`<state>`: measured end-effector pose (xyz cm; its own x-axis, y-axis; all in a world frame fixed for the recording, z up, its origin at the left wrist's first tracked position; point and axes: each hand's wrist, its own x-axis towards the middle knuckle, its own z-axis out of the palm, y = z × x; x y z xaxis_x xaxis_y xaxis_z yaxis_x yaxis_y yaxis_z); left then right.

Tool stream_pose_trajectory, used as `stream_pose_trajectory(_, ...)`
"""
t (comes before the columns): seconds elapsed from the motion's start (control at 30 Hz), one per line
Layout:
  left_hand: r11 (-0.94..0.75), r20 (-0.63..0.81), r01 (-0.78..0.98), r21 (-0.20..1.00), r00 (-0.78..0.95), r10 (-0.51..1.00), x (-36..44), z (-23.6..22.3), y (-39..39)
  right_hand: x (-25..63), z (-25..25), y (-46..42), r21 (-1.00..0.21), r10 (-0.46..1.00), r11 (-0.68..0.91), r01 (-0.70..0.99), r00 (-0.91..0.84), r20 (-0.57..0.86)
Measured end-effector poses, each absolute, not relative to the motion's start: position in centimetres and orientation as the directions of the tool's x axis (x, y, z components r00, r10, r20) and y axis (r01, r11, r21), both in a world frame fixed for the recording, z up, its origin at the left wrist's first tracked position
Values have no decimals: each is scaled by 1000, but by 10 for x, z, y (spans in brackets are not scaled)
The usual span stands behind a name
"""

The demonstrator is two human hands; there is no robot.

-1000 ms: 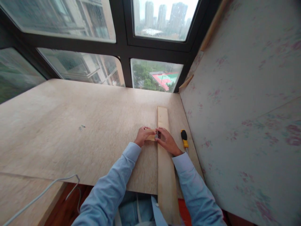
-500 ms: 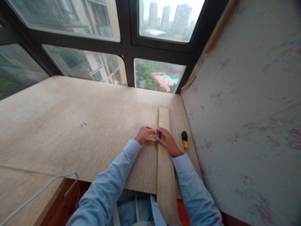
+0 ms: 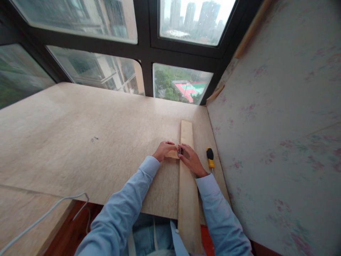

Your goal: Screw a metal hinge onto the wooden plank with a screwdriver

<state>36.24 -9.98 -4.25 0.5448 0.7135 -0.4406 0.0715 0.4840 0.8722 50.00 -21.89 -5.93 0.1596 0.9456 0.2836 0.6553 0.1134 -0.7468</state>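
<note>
A long pale wooden board [image 3: 188, 192] lies lengthwise in front of me, its near end running off the surface toward my body. Beside its left edge, my left hand [image 3: 163, 150] is closed on a short wooden piece [image 3: 172, 154], which meets the board. My right hand [image 3: 193, 161] rests over the board, thumb and fingers pinching a small dark metal piece [image 3: 180, 151] where the two woods meet. Fingers partly cover this piece, so its exact shape is hidden. To the right of that hand lies a black and yellow screwdriver [image 3: 210, 158].
The light stone-like surface [image 3: 119, 121] reaches back to dark-framed windows [image 3: 147, 53]. Small metal bits [image 3: 94, 139] lie on it at left. A white cable [image 3: 50, 213] loops over the front left edge. A flowered wall [image 3: 279, 124] bounds the right side.
The fingers of both hands have shifted slightly around the dark metal piece. The view has tilted a little; the board and screwdriver stay in place.
</note>
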Motion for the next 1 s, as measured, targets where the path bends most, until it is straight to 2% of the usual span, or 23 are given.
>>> stream_pose_trajectory(0.47, 480, -443, 52, 875, 482, 756, 366, -41, -104, 503, -59, -220, -754, 950, 154, 638, 114, 291)
stream_pose_trajectory(0.73, 502, -465, 55, 863, 474, 748, 367, -44, -102, 505, -57, -221, -804, 951, 204, 559, 81, 298)
stream_pose_trajectory(1.0, 492, -457, 45, 869, 456, 764, 369, -46, -103, 499, -48, -223, -868, 960, 146, 474, 143, 239)
